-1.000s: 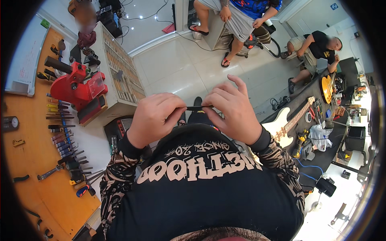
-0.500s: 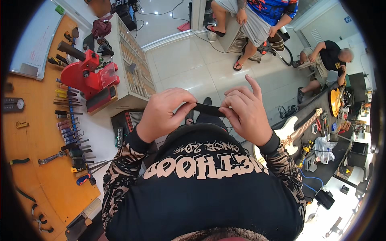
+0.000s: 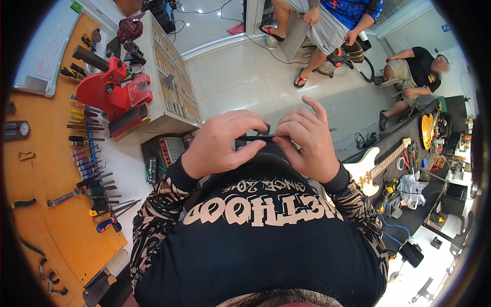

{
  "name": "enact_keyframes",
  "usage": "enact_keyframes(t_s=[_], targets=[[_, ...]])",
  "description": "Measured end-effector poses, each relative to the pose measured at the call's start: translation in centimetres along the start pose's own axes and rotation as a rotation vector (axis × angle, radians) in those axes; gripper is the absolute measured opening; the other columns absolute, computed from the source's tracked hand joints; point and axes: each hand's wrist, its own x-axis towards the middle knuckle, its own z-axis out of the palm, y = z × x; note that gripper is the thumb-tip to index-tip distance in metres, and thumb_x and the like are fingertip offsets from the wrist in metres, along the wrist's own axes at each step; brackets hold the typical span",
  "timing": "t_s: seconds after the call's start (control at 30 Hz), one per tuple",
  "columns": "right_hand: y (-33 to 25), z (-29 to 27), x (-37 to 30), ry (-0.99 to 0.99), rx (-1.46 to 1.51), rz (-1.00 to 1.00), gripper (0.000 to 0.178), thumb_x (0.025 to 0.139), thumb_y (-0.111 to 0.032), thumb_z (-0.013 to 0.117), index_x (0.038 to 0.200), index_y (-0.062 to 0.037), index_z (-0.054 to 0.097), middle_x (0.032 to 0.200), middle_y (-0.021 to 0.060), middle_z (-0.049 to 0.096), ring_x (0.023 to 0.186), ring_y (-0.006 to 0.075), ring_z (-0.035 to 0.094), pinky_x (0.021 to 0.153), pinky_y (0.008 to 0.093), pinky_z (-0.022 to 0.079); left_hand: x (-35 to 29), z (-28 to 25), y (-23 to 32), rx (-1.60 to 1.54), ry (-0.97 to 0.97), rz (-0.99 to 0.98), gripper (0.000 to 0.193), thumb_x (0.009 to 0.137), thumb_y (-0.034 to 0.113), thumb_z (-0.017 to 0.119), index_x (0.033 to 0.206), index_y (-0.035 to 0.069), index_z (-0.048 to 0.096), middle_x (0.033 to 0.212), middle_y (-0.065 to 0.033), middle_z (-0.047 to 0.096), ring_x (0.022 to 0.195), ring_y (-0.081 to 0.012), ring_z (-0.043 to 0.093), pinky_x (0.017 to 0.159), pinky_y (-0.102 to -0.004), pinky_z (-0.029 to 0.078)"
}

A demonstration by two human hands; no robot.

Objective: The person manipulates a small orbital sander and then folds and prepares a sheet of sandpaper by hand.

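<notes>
In front of my chest my right hand (image 3: 311, 146) pinches a thin dark strip (image 3: 254, 137) between thumb and fingers, with the index finger raised. A narrow pointed tip shows just right of that hand; I cannot tell whether it belongs to the strip. My left hand (image 3: 217, 142) stands at the strip's left end, thumb and index finger apart around it. Contact there is hard to make out. What exactly the strip is remains unclear, as the fingers hide part of it.
To the left, a wooden bench (image 3: 46, 169) bears a row of screwdrivers and files (image 3: 89, 158). A red machine (image 3: 105, 84) stands by a drawer cabinet (image 3: 171, 71). To the right, a white guitar (image 3: 365, 169) lies on a dark bench. Two people sit beyond.
My left thumb and index finger have spread from their pinch on the strip. The strip now looks narrower, turned more edge-on. The seated person at right has lowered an arm.
</notes>
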Motion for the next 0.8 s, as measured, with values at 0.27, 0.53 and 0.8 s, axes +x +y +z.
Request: enact_keyframes(t_s=[0.27,0.53,0.8], targets=[[-0.5,0.4,-0.2,-0.002,0.159,0.082,0.022,0.087,-0.005,0.086,0.1,-0.0098,0.068,0.098,0.0032,0.071,0.099,0.0264,0.071,0.126,0.0568,0.038,-0.7,0.8,-1.0,0.042,-0.001,0.103,0.018,0.086,-0.007,0.081,0.099,0.002,0.071,0.099,-0.012,0.079,0.09,-0.0317,0.077,0.078,-0.039,0.06],[-0.1,0.5,-0.3,-0.003,0.055,0.035,0.02,0.091,-0.007,0.083,0.101,-0.0104,0.066,0.099,0.0019,0.069,0.101,0.0258,0.071,0.123,0.0575,0.04,-0.7,0.4,-0.2,-0.018,0.086,0.035,0.02,0.085,-0.008,0.082,0.098,0.002,0.072,0.101,-0.0124,0.077,0.094,-0.0308,0.075,0.08,-0.0389,0.059],[0.3,1.1,-0.2,0.058,0.146,0.053,0.02,0.09,-0.006,0.084,0.103,-0.0113,0.069,0.101,0.0006,0.071,0.103,0.0243,0.071,0.124,0.0584,0.038,-0.3,0.4,-0.7,0.0,0.067,0.07,0.021,0.083,-0.01,0.085,0.095,0.001,0.072,0.097,-0.0113,0.074,0.093,-0.0297,0.074,0.081,-0.0378,0.058]])
